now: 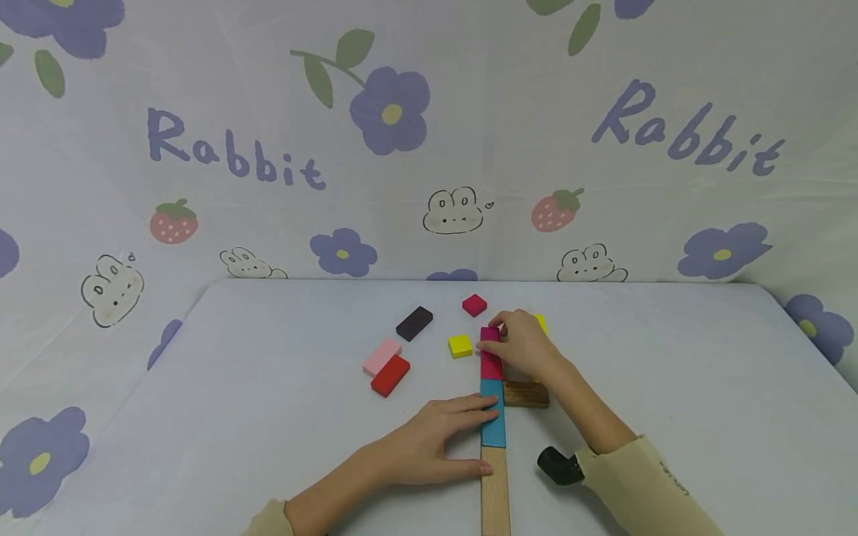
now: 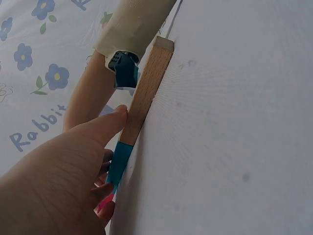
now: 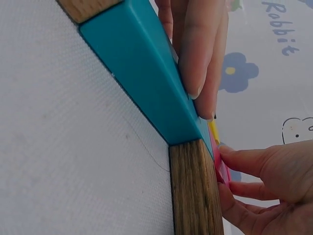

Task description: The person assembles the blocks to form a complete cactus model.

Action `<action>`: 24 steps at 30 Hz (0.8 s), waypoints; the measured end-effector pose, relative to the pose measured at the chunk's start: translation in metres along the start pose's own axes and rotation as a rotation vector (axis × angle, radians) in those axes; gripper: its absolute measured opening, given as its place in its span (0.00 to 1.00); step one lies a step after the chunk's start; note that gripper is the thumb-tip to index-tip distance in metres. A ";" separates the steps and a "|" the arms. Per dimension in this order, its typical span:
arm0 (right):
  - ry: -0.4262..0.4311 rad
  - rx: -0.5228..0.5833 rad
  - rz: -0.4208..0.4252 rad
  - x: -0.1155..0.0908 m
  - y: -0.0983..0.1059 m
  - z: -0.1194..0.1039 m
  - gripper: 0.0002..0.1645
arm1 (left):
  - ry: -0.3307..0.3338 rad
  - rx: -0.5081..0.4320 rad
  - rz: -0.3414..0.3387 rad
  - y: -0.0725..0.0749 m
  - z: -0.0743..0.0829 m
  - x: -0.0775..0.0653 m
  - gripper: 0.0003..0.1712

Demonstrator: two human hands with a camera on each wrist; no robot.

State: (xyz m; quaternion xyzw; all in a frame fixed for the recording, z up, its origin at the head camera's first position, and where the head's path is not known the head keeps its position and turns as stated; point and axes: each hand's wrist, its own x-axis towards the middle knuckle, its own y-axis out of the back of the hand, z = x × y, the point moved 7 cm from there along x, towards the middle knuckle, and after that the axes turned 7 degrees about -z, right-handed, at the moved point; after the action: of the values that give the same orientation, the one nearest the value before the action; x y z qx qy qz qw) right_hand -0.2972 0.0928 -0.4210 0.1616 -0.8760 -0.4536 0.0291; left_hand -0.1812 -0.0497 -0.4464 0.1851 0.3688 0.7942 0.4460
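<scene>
Three blocks stand end to end in a line: a magenta block (image 1: 492,368), a blue block (image 1: 494,434) and a long light wooden block (image 1: 495,495). My right hand (image 1: 526,344) pinches the magenta block at the far end between thumb and fingers. My left hand (image 1: 429,447) lies along the line's left side, its extended fingertips on the blue block and its thumb touching the wooden one. A brown wooden block (image 1: 529,394) sticks out to the right, against the line near where magenta meets blue. In the right wrist view, its end touches the blue block (image 3: 142,78).
Left of the line lie a yellow block (image 1: 460,346), a black block (image 1: 414,324), a pink block (image 1: 381,356) and a red block (image 1: 391,376). A crimson block (image 1: 474,305) lies farther back. Another yellow piece (image 1: 541,321) is partly hidden behind my right hand.
</scene>
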 end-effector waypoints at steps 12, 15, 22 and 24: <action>-0.015 0.027 0.007 -0.005 0.004 -0.004 0.30 | 0.007 0.007 0.005 0.001 0.003 -0.001 0.39; -0.004 0.031 0.027 -0.011 0.009 -0.007 0.30 | 0.015 0.009 0.001 0.001 0.002 -0.001 0.40; 0.085 0.070 0.112 -0.028 0.023 -0.012 0.26 | 0.011 0.010 -0.001 0.001 0.002 -0.001 0.40; 0.127 0.097 0.150 -0.034 0.026 -0.013 0.24 | 0.007 0.007 0.000 0.002 0.002 -0.002 0.40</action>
State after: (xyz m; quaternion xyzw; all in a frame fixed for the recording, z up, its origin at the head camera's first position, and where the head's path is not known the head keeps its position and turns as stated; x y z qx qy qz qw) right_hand -0.2688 0.1071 -0.3886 0.1255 -0.9028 -0.3961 0.1106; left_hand -0.1802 -0.0507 -0.4440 0.1837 0.3731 0.7937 0.4439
